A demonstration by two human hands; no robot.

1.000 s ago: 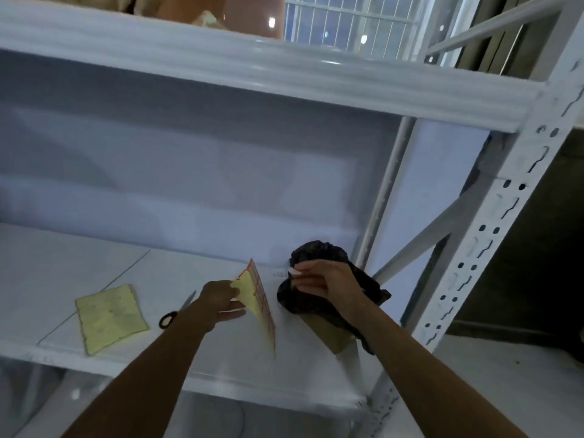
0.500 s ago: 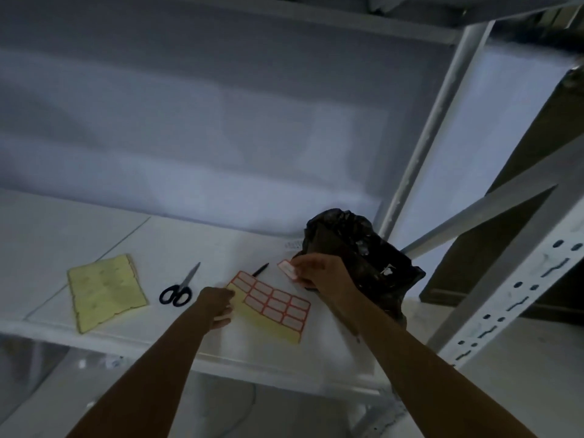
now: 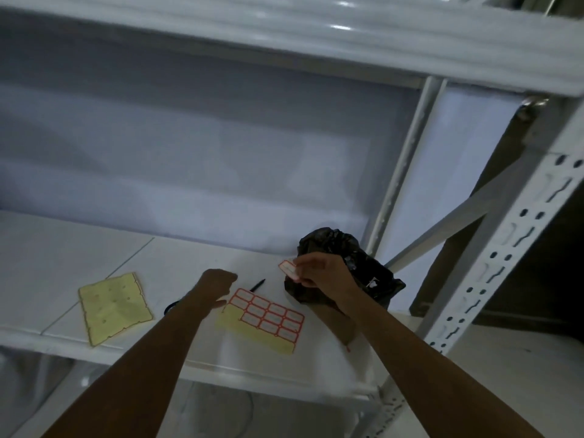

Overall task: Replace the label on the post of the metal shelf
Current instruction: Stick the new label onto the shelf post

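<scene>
The scene is dim and bluish, with grain across the whole view. The brightest patch is glare on the upper shelf beam (image 3: 341,26) at twelve o'clock, so the light seems to come from above. The wall behind (image 3: 189,153) shows soft, uneven shading. Wide-angle distortion tilts the post (image 3: 505,248) at three o'clock. The forearms at six o'clock look dark and slightly smeared; edges are soft throughout.

The label (image 3: 288,269) pinched in the right hand (image 3: 320,274) is white with a red border. Below the left hand (image 3: 218,284), the sticker sheet (image 3: 264,318) shows a red-edged white grid on yellow backing. Behind the right hand sits a black bag (image 3: 363,273). Left of the left hand lies a yellow backing sheet (image 3: 114,306).
</scene>
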